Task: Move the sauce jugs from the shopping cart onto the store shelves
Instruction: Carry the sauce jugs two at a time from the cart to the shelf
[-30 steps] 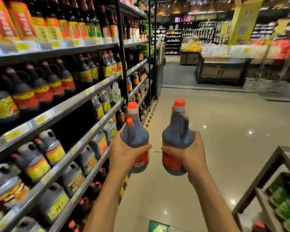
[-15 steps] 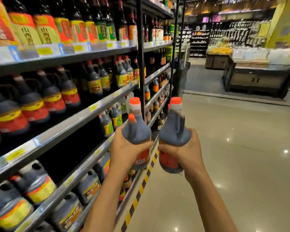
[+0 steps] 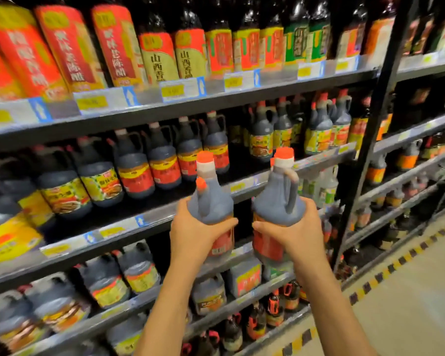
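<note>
Jugs [image 3: 211,201] with orange caps [image 3: 204,156] are standing upright, left hand [image 3: 195,235] and right hand [image 3: 299,235] fingers [image 3: 263,224] wrapping them, near a shelf [image 3: 118,229] edge.

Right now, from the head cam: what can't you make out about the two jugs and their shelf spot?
- Head view: labels of left jug and right jug, mostly covered by the left hand and right hand.
- Head view: price tags, motion-blurred, unreadable.
- Head view: shelf space behind the jugs, hidden by them.
- Shopping cart: outside the frame.
</note>
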Available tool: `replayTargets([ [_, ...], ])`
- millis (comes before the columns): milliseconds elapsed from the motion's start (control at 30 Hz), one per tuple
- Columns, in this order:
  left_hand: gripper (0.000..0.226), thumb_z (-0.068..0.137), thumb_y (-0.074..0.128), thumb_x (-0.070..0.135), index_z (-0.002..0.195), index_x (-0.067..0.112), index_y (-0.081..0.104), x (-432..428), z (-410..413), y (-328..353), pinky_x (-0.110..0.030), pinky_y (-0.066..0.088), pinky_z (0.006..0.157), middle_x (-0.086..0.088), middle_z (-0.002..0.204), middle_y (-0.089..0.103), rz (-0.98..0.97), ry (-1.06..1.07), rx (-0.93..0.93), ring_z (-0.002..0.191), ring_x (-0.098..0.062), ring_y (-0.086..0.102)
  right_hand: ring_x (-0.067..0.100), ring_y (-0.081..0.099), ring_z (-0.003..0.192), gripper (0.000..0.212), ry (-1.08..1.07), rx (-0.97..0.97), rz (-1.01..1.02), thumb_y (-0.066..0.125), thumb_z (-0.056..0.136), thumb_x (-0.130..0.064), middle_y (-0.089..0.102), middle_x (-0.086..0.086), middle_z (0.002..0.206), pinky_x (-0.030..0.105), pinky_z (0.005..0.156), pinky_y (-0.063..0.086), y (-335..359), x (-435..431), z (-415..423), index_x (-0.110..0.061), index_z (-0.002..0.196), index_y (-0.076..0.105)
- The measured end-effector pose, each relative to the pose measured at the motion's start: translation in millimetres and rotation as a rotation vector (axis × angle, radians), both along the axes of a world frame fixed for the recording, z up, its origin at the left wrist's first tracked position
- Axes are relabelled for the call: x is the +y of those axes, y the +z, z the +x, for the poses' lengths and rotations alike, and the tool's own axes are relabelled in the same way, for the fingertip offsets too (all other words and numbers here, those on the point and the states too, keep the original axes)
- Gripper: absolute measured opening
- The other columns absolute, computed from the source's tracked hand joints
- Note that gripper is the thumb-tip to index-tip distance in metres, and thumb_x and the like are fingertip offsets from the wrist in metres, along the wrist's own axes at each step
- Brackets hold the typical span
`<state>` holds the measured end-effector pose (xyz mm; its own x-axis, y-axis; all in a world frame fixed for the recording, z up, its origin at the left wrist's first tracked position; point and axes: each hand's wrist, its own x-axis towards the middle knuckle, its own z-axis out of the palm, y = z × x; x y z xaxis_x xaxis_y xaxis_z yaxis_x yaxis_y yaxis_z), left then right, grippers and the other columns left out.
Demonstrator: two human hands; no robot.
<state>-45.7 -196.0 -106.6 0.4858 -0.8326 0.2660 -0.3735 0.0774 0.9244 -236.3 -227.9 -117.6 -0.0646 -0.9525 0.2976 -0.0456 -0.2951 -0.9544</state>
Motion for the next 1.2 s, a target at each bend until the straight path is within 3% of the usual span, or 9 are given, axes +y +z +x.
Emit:
replayTargets([
  [67, 0.091, 0.039, 0.088, 0.057, 0.118, 0.026, 0.052, -3.7, 16.4, 4.4, -0.043, 0.056, 0.083, 0.008, 0.112, 0.064, -0.033, 0.084, -0.036, 0.102, -0.017, 0.064, -0.006, 0.062, 0.09, 0.078, 0.066, -0.012, -0.009, 0.095, 0.055, -0.013, 0.06, -0.01, 0.108, 0.009, 0.062, 0.049, 1.8, -18.9, 18.9, -0.016, 0.117, 0.048],
  [133, 0.088, 0.046, 0.091, 0.05, 0.12, 0.024, 0.052, -6.8, 34.9, 7.0, -0.043, 0.056, 0.084, 0.006, 0.115, 0.064, -0.068, 0.157, -0.073, 0.105, -0.019, 0.063, 0.003, 0.065, 0.092, 0.076, 0.135, 0.003, -0.017, 0.095, 0.055, -0.01, 0.064, -0.001, 0.107, 0.012, 0.067, 0.051, 4.6, -36.7, 38.9, -0.007, 0.116, 0.051],
  [200, 0.084, 0.049, 0.093, 0.044, 0.119, 0.026, 0.051, -10.6, 55.4, 10.8, -0.029, 0.054, 0.078, 0.013, 0.111, 0.062, -0.122, 0.238, -0.105, 0.104, -0.015, 0.062, 0.023, 0.067, 0.099, 0.074, 0.199, -0.011, -0.022, 0.094, 0.056, -0.008, 0.066, 0.013, 0.11, 0.033, 0.079, 0.056, 11.4, -50.1, 59.1, 0.003, 0.116, 0.053],
  [300, 0.081, 0.05, 0.095, 0.042, 0.116, 0.033, 0.048, -20.4, 84.9, 19.5, -0.02, 0.046, 0.071, 0.024, 0.106, 0.057, -0.19, 0.324, -0.154, 0.097, -0.01, 0.06, 0.026, 0.067, 0.102, 0.074, 0.254, -0.037, -0.063, 0.094, 0.058, -0.005, 0.066, 0.014, 0.113, 0.045, 0.084, 0.056, 19.4, -65.5, 87.6, 0.002, 0.118, 0.052],
  [433, 0.078, 0.049, 0.095, 0.04, 0.111, 0.036, 0.048, -34.1, 120.4, 33.4, -0.005, 0.043, 0.067, 0.028, 0.105, 0.054, -0.236, 0.316, -0.225, 0.091, 0.018, 0.054, 0.014, 0.066, 0.102, 0.078, 0.263, -0.145, -0.115, 0.093, 0.057, -0.005, 0.064, 0.0, 0.114, 0.038, 0.084, 0.058, 27.2, -77.8, 122.9, -0.013, 0.12, 0.048],
  [700, 0.076, 0.05, 0.093, 0.044, 0.105, 0.023, 0.046, -55.4, 163.4, 27.2, -0.015, 0.04, 0.068, 0.013, 0.098, 0.055, -0.213, 0.249, -0.287, 0.091, -0.009, 0.055, 0.003, 0.063, 0.1, 0.078, 0.26, -0.174, -0.27, 0.096, 0.056, -0.011, 0.06, -0.006, 0.111, 0.017, 0.079, 0.054, 28.9, -101.6, 175.6, -0.016, 0.118, 0.047],
  [800, 0.081, 0.048, 0.095, 0.042, 0.112, 0.018, 0.051, -63.7, 171.9, 22.4, -0.016, 0.044, 0.07, 0.011, 0.103, 0.061, -0.177, 0.248, -0.242, 0.094, -0.006, 0.059, 0.004, 0.062, 0.102, 0.08, 0.263, -0.195, -0.311, 0.096, 0.055, -0.015, 0.06, -0.005, 0.112, 0.019, 0.082, 0.053, 25.8, -107.6, 185.6, -0.014, 0.119, 0.047],
  [1100, 0.052, 0.051, 0.095, 0.038, 0.077, 0.0, 0.07, -87.8, 180.6, -0.1, -0.033, 0.054, 0.057, -0.013, 0.073, 0.072, -0.027, 0.279, -0.012, 0.067, -0.019, 0.065, 0.002, 0.059, 0.108, 0.084, 0.234, -0.194, -0.364, 0.091, 0.056, -0.038, 0.056, -0.016, 0.117, 0.013, 0.082, 0.051, 14.5, -125.6, 207.0, -0.025, 0.125, 0.045],
  [1200, 0.051, 0.049, 0.095, 0.037, 0.083, 0.014, 0.066, -93.6, 185.6, -2.8, -0.025, 0.053, 0.058, -0.006, 0.08, 0.073, -0.05, 0.36, 0.039, 0.076, -0.013, 0.066, -0.004, 0.058, 0.104, 0.084, 0.266, -0.145, -0.314, 0.096, 0.056, -0.031, 0.055, -0.026, 0.112, 0.012, 0.077, 0.051, 7.9, -132.3, 214.8, -0.032, 0.122, 0.044],
])
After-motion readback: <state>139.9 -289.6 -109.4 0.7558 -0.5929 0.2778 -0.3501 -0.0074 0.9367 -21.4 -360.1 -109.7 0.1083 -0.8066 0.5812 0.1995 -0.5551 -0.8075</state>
